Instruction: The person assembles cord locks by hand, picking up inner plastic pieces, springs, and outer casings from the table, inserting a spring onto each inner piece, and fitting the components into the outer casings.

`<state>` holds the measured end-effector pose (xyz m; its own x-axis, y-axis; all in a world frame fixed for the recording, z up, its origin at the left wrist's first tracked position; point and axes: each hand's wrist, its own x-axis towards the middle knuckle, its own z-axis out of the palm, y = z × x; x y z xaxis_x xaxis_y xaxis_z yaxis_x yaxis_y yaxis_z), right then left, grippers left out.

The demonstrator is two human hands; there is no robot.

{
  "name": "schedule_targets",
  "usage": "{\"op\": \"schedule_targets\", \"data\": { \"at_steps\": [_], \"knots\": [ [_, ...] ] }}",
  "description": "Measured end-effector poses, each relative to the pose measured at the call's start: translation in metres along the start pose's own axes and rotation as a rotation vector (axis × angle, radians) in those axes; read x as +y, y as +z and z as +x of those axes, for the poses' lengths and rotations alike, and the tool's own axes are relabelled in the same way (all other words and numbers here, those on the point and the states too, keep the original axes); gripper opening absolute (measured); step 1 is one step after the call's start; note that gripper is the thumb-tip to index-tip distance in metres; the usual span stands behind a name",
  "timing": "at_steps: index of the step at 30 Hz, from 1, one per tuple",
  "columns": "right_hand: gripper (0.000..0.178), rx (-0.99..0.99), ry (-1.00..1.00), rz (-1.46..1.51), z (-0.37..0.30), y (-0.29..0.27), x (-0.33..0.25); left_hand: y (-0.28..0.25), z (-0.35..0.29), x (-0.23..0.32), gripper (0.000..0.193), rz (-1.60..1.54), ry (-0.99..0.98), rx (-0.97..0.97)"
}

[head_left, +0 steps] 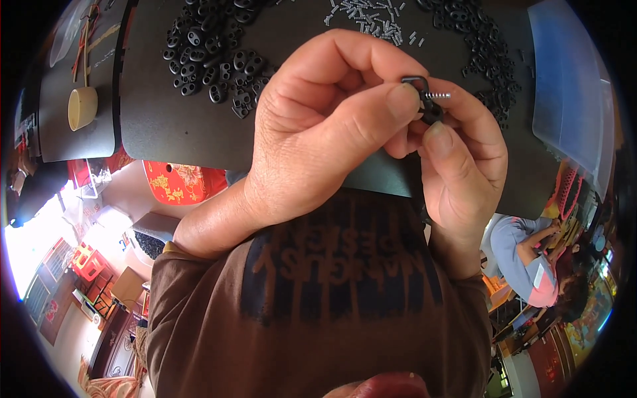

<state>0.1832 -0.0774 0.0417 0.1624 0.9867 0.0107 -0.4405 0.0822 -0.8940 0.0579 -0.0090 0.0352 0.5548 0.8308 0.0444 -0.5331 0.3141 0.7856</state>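
Both my hands are raised over the black table, close together. My left hand (pixel 332 126) is closed, thumb and forefinger pinching a small black plastic cord-lock part (pixel 413 80). A small metal spring (pixel 439 95) sticks out sideways beside that part, between the two hands. My right hand (pixel 464 159) is closed too, its thumb and fingers on another black cord-lock piece (pixel 433 115) just below the spring. The pieces are very near each other; whether they touch is hidden by the fingertips.
A heap of black two-hole cord-lock pieces (pixel 212 63) lies left on the table (pixel 149 86). Loose springs (pixel 371 14) lie at the far middle, more black parts (pixel 494 79) to the right. A translucent bluish tray (pixel 570 73), a cream cup (pixel 83 108) and another person (pixel 521 255) flank them.
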Motion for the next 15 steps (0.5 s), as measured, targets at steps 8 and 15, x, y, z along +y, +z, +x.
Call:
{"op": "schedule_targets", "data": {
  "at_steps": [8,15],
  "knots": [
    [0.024,0.095,-0.02,-0.028,0.009,-0.013,0.012,-0.002,0.0,-0.003,0.014,-0.019,-0.086,0.05],
    [0.024,0.173,0.009,-0.159,0.012,-0.008,0.004,-0.008,-0.002,-0.005,0.013,0.055,-0.16,0.079]
  ]
}}
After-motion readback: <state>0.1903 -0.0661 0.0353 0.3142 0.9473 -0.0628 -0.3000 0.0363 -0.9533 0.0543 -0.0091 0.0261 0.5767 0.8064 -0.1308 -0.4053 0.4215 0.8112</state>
